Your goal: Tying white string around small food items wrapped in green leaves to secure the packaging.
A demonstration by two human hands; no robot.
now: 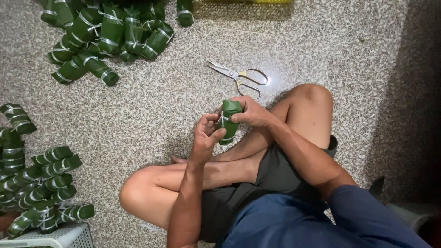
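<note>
Head view, looking down on a seated person w/ crossed bare legs on a speckled stone floor. Both hands meet just above the shins, approx. centre of frame, around one leaf-wrapped parcel: green, short cylinder shape, bound w/ pale string, held roughly upright w/ slight tilt.

Left hand: fingers curled against the parcel's lower left side, thumb near the string band; closed on the parcel, not spread. Right hand: cupped over the parcel's top and right side, fingers folded round it; likewise gripping. A thin strand of string rises from the parcel's top; which fingers pinch it cannot be told.

Surroundings. Scissors, metal, blades shut and pointing left, lie flat on the floor just beyond the hands, apart from them, nothing between. Upper left: large heap of tied parcels, well apart from the hands, open floor between. One stray parcel sits at the top edge, right of that heap. Left edge: second heap of parcels, stacked loosely, running from mid-frame down to the corner. White slatted basket at bottom left, just below that heap, only its rim visible. Yellow item at top edge, too cropped to identify.

Obstructions: person's left knee lies between the hands and the left-edge heap; right knee rises just right of the scissors. Clothing: dark shorts, blue top.
</note>
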